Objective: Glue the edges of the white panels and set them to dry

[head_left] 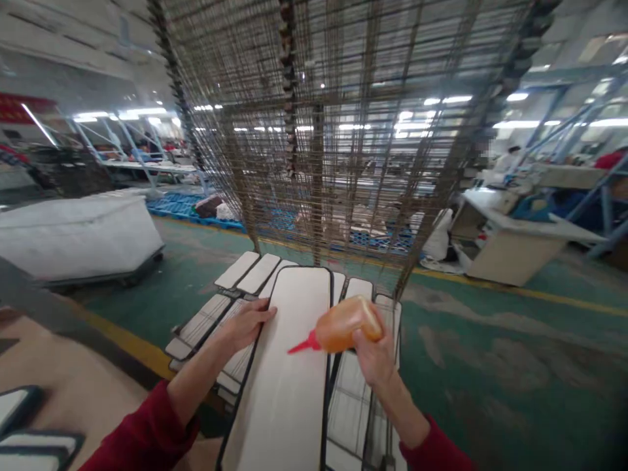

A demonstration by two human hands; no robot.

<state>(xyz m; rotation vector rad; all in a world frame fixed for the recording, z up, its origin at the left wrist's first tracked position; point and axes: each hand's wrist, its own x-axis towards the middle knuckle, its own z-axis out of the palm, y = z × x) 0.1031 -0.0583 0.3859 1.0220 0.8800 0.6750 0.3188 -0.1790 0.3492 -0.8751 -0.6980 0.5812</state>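
My right hand (pixel 373 353) is closed round an orange squeeze bottle (pixel 343 324) with a red nozzle that points left and down over a long white panel (pixel 289 379) with a dark edge. My left hand (pixel 248 322) grips the left edge of that panel, fingers on its top face. The panel lies on a wire shelf of a tall drying rack (pixel 318 131), with several similar white panels (pixel 245 271) around and beneath it.
A beige worktable (pixel 53 392) with dark-edged pieces is at lower left. A white covered cart (pixel 73 235) stands at left. Green floor with yellow lines stretches right. A white table (pixel 510 242) and another person are at far right.
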